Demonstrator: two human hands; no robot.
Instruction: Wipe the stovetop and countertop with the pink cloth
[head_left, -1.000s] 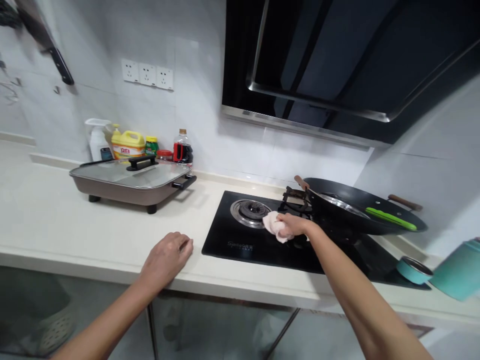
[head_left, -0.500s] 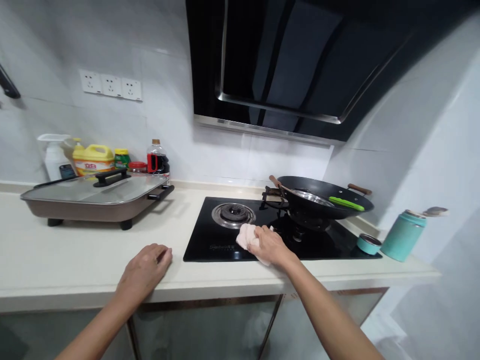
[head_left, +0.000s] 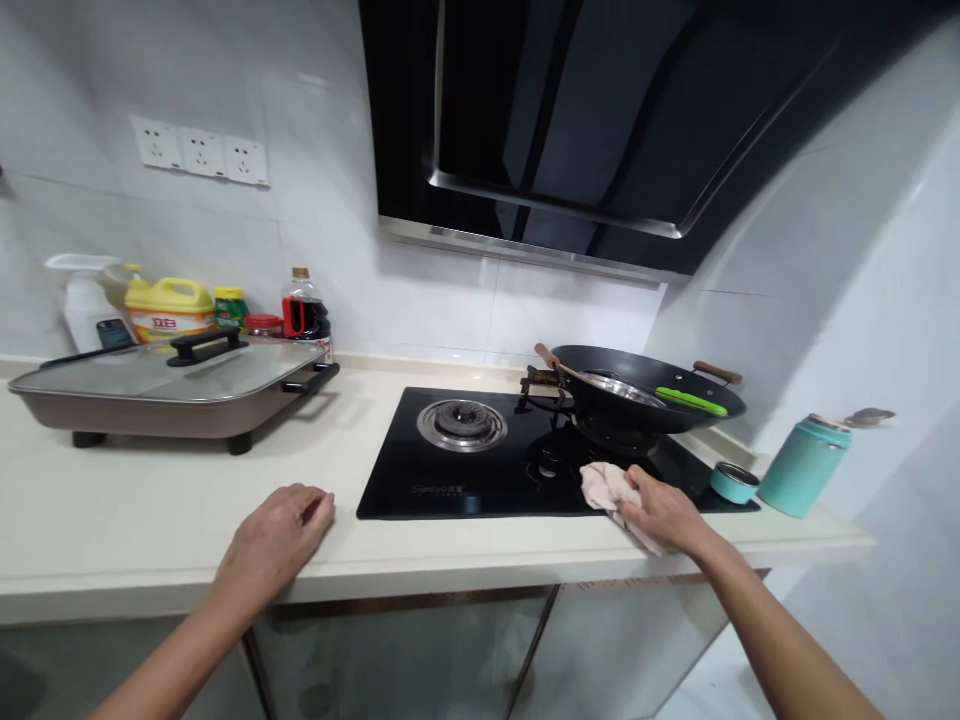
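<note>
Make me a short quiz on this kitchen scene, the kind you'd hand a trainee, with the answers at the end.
1. Multiple choice: which hand grips the pinkish cloth?
A) left
B) right
C) both

2. True or false: the wok is farther right in the picture than the lidded pan.

3. Open question: what surface lies beneath the left hand?

Key:
1. B, the right hand.
2. True.
3. The pale countertop.
</note>
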